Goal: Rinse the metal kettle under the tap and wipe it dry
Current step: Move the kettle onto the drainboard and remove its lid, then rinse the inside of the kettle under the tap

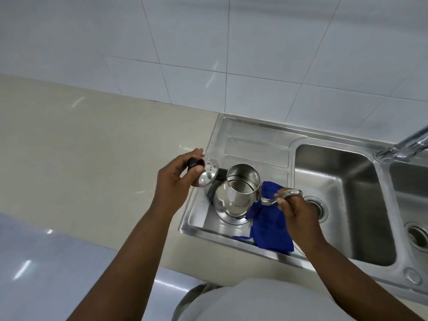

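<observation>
The kettle (238,193) stands open on the sink's drainboard (254,144) beside a blue cloth (271,230); the right hand (298,212) pinches its handle, the left hand (178,177) holds the lid (207,172) by its knob; rinsing seems not yet begun; next, carry it right beneath the tap (405,144).

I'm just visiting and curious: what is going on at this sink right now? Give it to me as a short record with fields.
place: steel sink with a draining board, set in a pale counter
kettle: open on top, standing on the draining board
lid: off the kettle, held by its black knob
left hand: holds the lid
right hand: grips the kettle's handle
cloth: blue, lying on the draining board beside the kettle
tap: at the right edge, no water seen running
stage: kettle not yet under the tap
</observation>
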`<state>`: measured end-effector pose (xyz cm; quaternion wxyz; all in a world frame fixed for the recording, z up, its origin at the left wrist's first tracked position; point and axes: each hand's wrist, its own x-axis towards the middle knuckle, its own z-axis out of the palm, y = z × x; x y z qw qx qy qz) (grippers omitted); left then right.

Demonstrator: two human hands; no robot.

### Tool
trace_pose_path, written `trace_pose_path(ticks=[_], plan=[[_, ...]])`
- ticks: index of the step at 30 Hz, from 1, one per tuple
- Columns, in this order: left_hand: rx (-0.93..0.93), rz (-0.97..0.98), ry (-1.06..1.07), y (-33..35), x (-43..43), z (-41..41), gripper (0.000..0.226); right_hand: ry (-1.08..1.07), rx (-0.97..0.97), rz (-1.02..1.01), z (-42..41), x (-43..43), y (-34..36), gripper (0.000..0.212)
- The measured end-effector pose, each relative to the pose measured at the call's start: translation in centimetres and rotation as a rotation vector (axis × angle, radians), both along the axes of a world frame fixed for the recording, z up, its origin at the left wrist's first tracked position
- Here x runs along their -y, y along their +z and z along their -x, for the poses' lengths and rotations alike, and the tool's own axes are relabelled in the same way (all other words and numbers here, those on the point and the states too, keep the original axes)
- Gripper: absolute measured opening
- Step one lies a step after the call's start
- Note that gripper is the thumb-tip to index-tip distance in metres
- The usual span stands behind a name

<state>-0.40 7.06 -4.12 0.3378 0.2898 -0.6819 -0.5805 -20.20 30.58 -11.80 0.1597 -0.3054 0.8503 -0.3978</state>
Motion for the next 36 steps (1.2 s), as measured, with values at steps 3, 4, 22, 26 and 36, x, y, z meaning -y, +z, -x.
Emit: trace_pose_path(ticks=[3,4,22,26,36], plan=[[0.154,0.025,0.101,-1.9,2.6,-3.9,0.032,0.010,-0.017,-0.002,-0.2,0.1,0.4,0.056],[0.204,0.032,0.136,-2.7,3.3,-5.0,0.033,0.010,-0.018,-0.004,-0.3,0.1,0.5,0.063],[0.537,-0.028,0.233,-14.8,6.8,-11.6,0.048,0.046,-0.069,0.062,-0.4,0.4,0.3,0.036],[0.592,0.030,0.172,-15.3,7.6,-11.8,0.048,0.038,-0.097,0.044,-0.2,0.3,-0.3,0.025],[0.626,0.100,0.147,-14.5,7.8,-11.5,0.046,0.019,-0.153,0.010,-0.1,0.4,-0.5,0.020]])
